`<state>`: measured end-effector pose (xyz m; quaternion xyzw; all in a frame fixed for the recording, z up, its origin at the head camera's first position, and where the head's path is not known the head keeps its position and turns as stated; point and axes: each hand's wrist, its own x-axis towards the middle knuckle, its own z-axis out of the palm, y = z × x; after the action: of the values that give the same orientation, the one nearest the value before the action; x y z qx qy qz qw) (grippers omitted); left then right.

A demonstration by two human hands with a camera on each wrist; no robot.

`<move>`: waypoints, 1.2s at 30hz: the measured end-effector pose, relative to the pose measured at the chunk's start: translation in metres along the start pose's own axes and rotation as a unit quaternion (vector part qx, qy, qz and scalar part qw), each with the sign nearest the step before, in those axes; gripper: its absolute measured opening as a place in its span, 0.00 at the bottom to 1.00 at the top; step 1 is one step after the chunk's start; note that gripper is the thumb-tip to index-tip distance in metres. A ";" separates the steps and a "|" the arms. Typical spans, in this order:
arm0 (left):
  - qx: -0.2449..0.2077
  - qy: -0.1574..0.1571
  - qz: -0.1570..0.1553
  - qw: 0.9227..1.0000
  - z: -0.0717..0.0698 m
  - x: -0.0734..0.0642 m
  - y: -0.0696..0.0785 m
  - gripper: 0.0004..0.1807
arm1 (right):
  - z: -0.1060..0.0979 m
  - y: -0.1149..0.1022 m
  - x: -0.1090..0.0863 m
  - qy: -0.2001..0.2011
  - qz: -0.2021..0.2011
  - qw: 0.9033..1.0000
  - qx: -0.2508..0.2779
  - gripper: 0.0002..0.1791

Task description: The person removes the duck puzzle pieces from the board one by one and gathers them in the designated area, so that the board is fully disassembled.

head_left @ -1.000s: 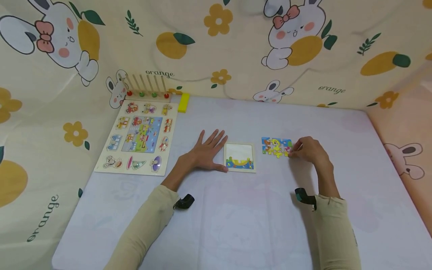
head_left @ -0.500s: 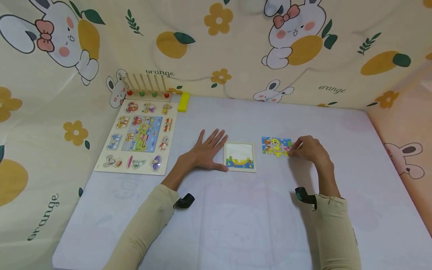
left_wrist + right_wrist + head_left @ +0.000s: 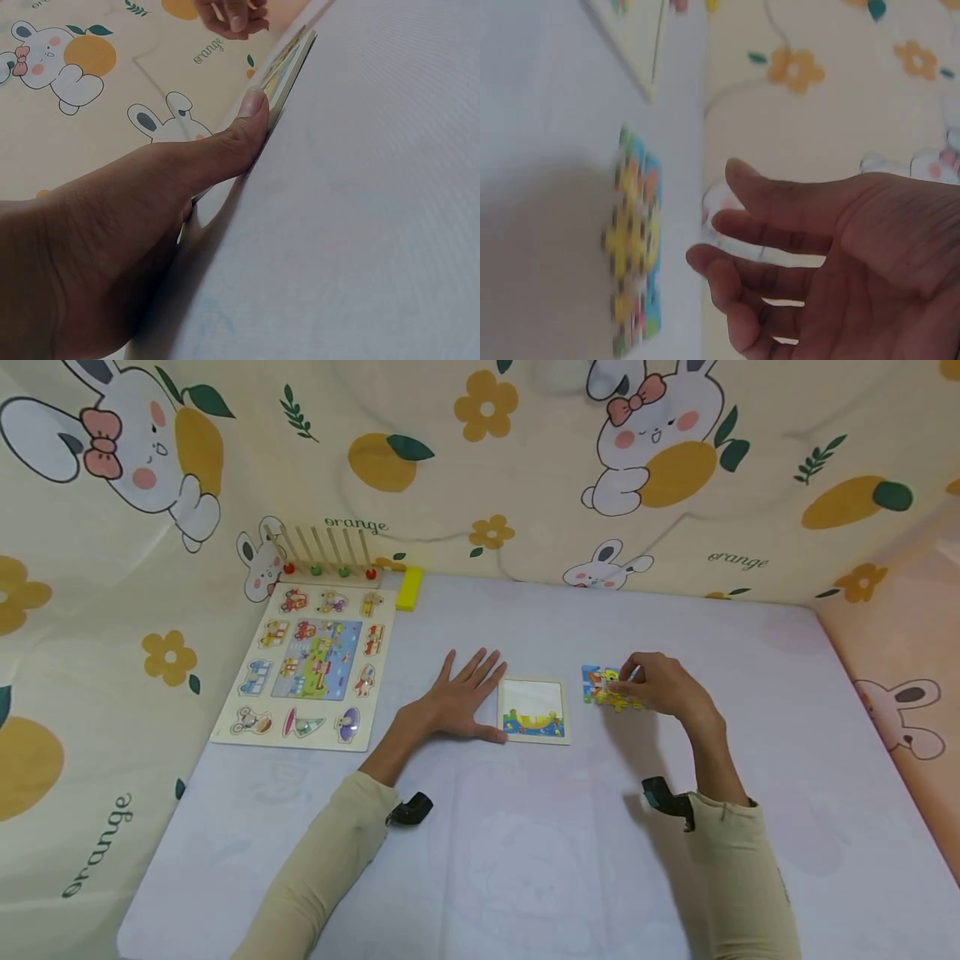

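My left hand (image 3: 457,702) lies with fingers spread on the white table, its thumb (image 3: 244,139) against the left edge of a small square puzzle tray (image 3: 532,695). A strip of yellow and blue jigsaw pieces (image 3: 534,727) fills the tray's near part; its far part shows bare white. To the right of the tray, a joined block of jigsaw pieces (image 3: 597,682) lies on the table, partly covered by my right hand (image 3: 666,687). In the right wrist view, this hand (image 3: 847,262) hovers by the pieces (image 3: 634,232), fingers loosely bent and apart from the thumb, holding nothing.
At the left lies a wooden picture board (image 3: 225,727) with vehicle and toy shapes. Behind it stands a peg rack (image 3: 330,578) with red and green beads, next to a yellow block (image 3: 408,589). Patterned cloth (image 3: 525,485) rises along the table's back and sides.
My right hand has moved left from the right edge of the jigsaw block to over it, covering part of it. The left hand and tray stay in place.
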<state>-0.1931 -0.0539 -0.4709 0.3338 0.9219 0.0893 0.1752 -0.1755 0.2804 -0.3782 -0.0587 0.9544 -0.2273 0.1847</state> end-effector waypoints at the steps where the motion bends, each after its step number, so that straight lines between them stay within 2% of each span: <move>1: 0.000 0.000 0.000 1.000 0.000 0.000 0.000 0.66 | 0.003 -0.005 0.001 -0.001 -0.012 1.000 0.002 0.18; 11: 0.004 -0.001 0.001 1.000 -0.001 -0.001 0.000 0.66 | 0.036 -0.052 0.010 -0.033 -0.090 0.995 0.020 0.11; 17: 0.003 0.003 0.002 1.000 -0.001 -0.001 0.000 0.66 | 0.050 -0.072 0.015 -0.079 -0.146 0.985 0.043 0.10; 21: 0.005 0.005 0.006 1.000 0.001 0.000 -0.001 0.66 | 0.060 -0.082 0.019 -0.107 -0.173 0.979 0.031 0.14; 28: 0.003 0.011 0.009 1.000 0.003 -0.002 -0.002 0.66 | 0.080 -0.087 0.023 -0.102 -0.185 0.978 -0.004 0.16; 36: 0.009 0.010 0.009 1.000 0.002 -0.002 -0.003 0.66 | 0.084 -0.089 0.024 -0.099 -0.191 0.977 -0.008 0.19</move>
<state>-0.1927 -0.0568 -0.4728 0.3428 0.9213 0.0864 0.1618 -0.1633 0.1616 -0.4153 -0.2633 0.9042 -0.2440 0.2314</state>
